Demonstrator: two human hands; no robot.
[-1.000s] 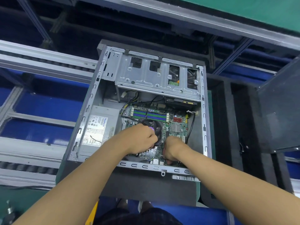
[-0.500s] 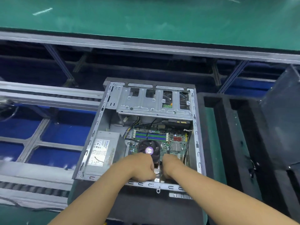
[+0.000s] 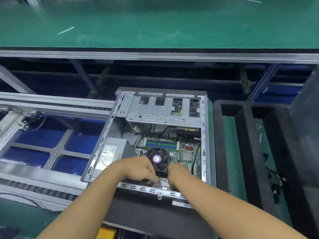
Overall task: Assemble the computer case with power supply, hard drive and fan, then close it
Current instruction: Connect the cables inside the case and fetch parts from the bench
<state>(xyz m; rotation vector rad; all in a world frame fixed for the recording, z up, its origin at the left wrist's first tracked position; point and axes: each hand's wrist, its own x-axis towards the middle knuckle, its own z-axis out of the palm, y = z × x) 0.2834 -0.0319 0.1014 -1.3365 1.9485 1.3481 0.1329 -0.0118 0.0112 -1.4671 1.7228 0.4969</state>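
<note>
The open computer case (image 3: 204,135) lies on its side in the middle of the head view. Inside it, the grey power supply (image 3: 110,150) sits at the left and the black fan (image 3: 158,159) with a purple label sits on the green motherboard (image 3: 174,147). A hard drive's green board (image 3: 176,113) shows through the silver drive cage (image 3: 155,114) at the far end. My left hand (image 3: 138,169) reaches down just left of the fan, fingers curled at the board's near edge. My right hand (image 3: 177,175) is beside it, right of the fan, with its fingers hidden.
A black foam tray (image 3: 241,152) with slots stands right of the case, and a dark panel (image 3: 305,135) leans beyond it. A green belt (image 3: 155,23) runs across the back. Metal conveyor rails (image 3: 34,176) lie to the left.
Both hands have slid from the fan's sides down to the near edge of the motherboard. My head has tilted up, so the case sits lower in view.
</note>
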